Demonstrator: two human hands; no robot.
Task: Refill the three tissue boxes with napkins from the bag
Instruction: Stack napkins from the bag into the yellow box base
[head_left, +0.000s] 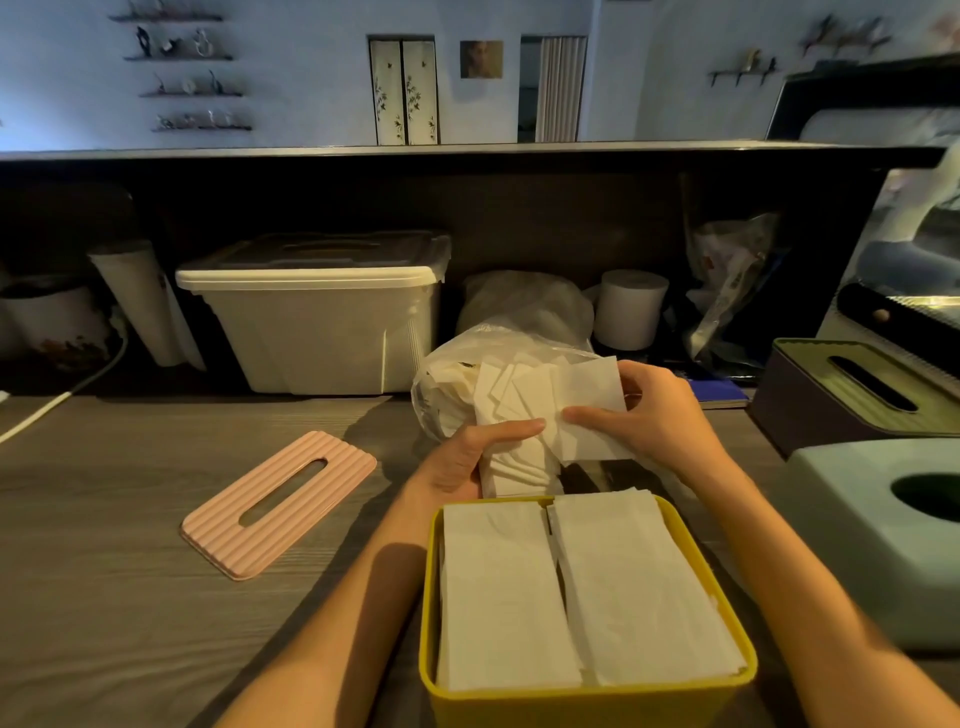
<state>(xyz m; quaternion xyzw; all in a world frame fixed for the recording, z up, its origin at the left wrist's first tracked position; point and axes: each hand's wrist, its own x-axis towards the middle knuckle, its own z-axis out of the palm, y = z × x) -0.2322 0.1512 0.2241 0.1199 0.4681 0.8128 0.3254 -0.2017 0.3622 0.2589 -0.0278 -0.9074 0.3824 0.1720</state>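
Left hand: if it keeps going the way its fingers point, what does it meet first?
The left hand points right, across the napkins it grips. Straight on, its fingertips would probably meet the right hand thumb first; depth is unclear.

Showing matt wood-grain surface (130, 597), gleaming smooth yellow plastic box (587, 701), lying ribbed pink plastic lid (280, 501), crinkling thin glossy plastic bag (447, 374), holding soft white paper napkins (545, 400).

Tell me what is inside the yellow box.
The yellow box holds two side-by-side stacks of white napkins, reaching about to its rim. Only the top sheets show; how deep the stacks go and the box's bottom are covered.
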